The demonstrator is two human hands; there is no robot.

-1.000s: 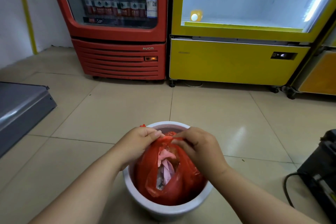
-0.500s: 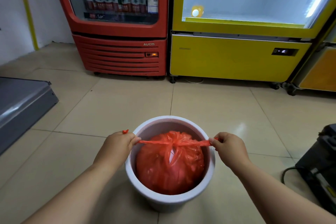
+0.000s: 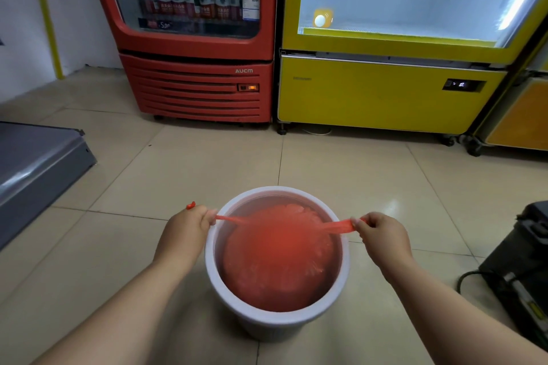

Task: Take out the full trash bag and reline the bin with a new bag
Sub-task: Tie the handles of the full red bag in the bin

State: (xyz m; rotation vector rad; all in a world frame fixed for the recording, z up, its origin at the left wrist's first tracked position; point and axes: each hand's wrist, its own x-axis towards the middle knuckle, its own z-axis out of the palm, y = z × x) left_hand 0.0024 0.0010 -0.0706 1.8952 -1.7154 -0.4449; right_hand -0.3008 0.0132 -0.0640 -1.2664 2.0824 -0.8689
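Knotting is the step in hand: left hand (image 3: 185, 234) and right hand (image 3: 381, 235), spread apart, each pinch a tail of the red trash bag (image 3: 278, 258) sitting inside the white bin (image 3: 275, 321) on the floor, and next likely comes lifting it out.

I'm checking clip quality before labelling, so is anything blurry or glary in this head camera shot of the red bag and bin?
Head view: the red bag is motion-smeared inside the white bin; both hands stay fairly sharp; the yellow cooler shows bright glare at its lit window; wide-angle bending curves the red fridge.
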